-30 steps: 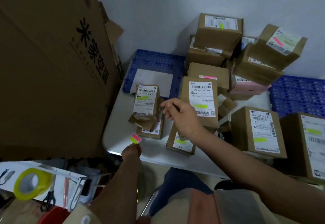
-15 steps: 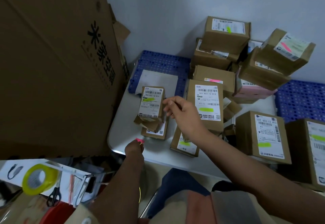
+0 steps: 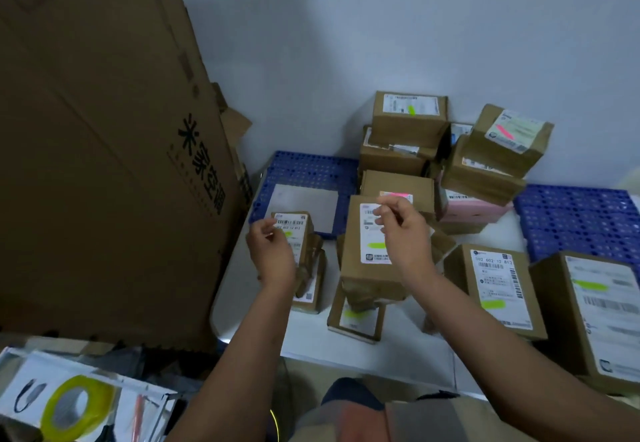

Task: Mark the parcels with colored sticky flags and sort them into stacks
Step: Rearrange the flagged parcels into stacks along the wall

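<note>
One big cardboard box is seen at the left, and below it one roll of yellow tape lies in a tray with other small things. On the white surface about a dozen brown parcels are stacked in little piles, most with green or pink flags. The left hand is held with curled fingers at the small left parcel, and the right hand over the middle one with finger and thumb pinched together; what is pinched cannot be told.
</note>
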